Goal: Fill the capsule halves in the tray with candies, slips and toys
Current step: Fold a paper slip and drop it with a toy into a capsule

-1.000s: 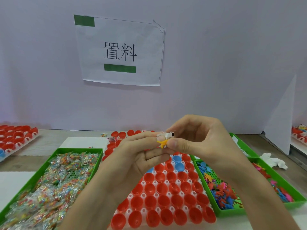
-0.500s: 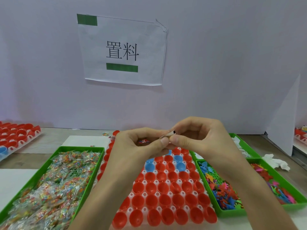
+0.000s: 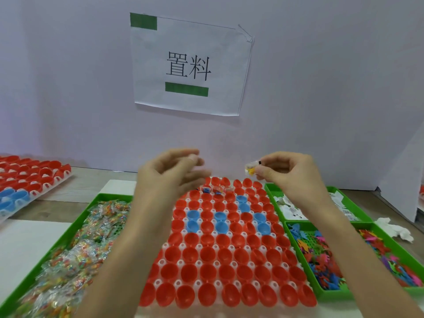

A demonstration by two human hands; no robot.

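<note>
A white tray [image 3: 160, 262] in front of me holds many red and a few blue capsule halves [image 3: 207, 253]. Three halves in its far rows hold small items [image 3: 216, 191]. My right hand [image 3: 286, 171] hovers over the tray's far right corner and pinches a folded white slip together with a small yellow toy [image 3: 251, 169]. My left hand [image 3: 169, 175] is raised over the tray's far left part, blurred, with loosely spread fingers that hold nothing.
A green bin of wrapped candies [image 3: 75, 244] lies left of the tray. Right of it are a green bin of paper slips [image 3: 296, 210] and a green bin of coloured toys [image 3: 321, 255]. Another tray of capsule halves [image 3: 27, 177] sits far left. A crumpled tissue [image 3: 394, 229] lies far right.
My hands, joined together over the tray a moment ago, have separated. The left one let go and swung left; the right one kept the slip and toy and moved right.
</note>
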